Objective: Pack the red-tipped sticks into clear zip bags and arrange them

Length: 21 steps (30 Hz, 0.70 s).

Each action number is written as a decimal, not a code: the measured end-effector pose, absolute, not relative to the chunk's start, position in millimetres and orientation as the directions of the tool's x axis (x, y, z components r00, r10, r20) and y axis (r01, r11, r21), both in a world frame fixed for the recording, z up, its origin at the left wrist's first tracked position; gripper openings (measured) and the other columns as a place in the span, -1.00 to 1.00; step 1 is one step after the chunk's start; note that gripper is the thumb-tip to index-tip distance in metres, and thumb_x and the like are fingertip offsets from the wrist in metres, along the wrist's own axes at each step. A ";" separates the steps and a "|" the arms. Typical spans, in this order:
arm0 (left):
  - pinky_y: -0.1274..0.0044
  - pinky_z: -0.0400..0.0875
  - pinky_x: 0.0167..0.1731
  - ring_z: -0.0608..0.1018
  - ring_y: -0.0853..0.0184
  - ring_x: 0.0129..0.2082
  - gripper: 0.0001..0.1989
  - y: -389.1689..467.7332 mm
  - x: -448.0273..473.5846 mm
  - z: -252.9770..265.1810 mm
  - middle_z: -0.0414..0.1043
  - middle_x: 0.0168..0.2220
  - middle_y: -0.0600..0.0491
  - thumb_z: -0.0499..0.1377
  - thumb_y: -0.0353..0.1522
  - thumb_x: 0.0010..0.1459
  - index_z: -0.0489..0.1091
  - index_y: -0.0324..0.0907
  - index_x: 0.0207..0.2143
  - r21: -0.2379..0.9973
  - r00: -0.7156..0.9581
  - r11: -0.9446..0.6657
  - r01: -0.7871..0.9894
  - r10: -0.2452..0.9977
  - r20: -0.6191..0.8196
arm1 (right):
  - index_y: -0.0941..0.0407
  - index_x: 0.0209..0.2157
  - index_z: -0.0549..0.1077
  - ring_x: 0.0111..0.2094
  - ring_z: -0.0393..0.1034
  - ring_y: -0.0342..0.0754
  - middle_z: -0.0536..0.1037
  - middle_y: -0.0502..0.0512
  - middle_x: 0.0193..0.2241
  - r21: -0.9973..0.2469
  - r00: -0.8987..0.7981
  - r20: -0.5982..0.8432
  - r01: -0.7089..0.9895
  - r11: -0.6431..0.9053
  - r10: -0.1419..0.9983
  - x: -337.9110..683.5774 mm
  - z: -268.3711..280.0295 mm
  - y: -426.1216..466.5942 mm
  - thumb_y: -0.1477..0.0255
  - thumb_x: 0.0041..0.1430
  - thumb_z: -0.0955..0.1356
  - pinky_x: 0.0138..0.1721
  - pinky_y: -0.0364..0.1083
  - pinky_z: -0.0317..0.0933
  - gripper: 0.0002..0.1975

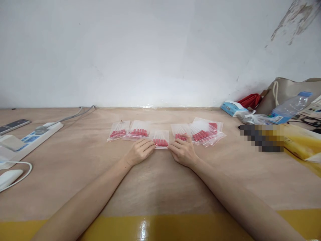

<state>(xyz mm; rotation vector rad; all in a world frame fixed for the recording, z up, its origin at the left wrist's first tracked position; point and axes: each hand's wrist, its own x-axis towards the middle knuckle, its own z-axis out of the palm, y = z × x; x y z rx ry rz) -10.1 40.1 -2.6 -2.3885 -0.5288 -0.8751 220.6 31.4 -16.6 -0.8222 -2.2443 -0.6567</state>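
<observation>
In the middle of the table lies a clear plastic bag (159, 134), holding several thin pale sticks with red ends. My left hand (140, 151) has its fingers closed at the bag's near left corner, and my right hand (183, 152) pinches the near right corner. Similar filled bags lie around it: two groups to the left, a far-left bag (118, 126) and a nearer-left bag (140, 125). To the right are another bag (178, 128), partly covered by my right hand, and an overlapping pile of bags (204, 124). My fingertips hide the bag's near corners.
A white power strip (47, 132) with a plugged-in cable, a phone (15, 126) and a white charger (11, 178) lie at left. Toward the right are a blue tissue pack (233, 108), a plastic bottle (292, 107), a yellow package (301, 140) and a beige bag (288, 88). A wall stands behind.
</observation>
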 end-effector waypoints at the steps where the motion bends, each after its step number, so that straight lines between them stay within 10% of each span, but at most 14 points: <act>1: 0.46 0.45 -0.26 0.53 0.34 -0.30 -0.87 40.3 -11.0 -3.1 0.50 -0.33 0.03 0.04 -0.46 0.18 0.39 -0.19 -0.33 -0.342 0.715 -0.777 0.528 0.189 0.673 | 0.10 -0.46 0.43 -0.40 0.24 -0.17 0.44 -0.03 -0.54 0.216 -0.589 0.713 0.700 0.681 0.379 221.7 -16.6 32.0 0.57 0.12 0.21 -0.02 0.03 -0.17 -0.80; 21: 0.50 0.45 -0.31 0.52 0.35 -0.35 -0.72 41.0 -16.3 -10.8 0.47 -0.36 -0.03 -0.12 -0.51 0.25 0.37 -0.21 -0.19 -0.282 0.738 -0.793 0.539 0.284 0.612 | 0.08 -0.47 0.45 -0.40 0.25 -0.16 0.47 -0.03 -0.54 0.161 -0.546 0.709 0.741 0.652 0.446 234.7 -15.8 40.2 0.54 0.13 0.22 -0.07 0.01 -0.15 -0.79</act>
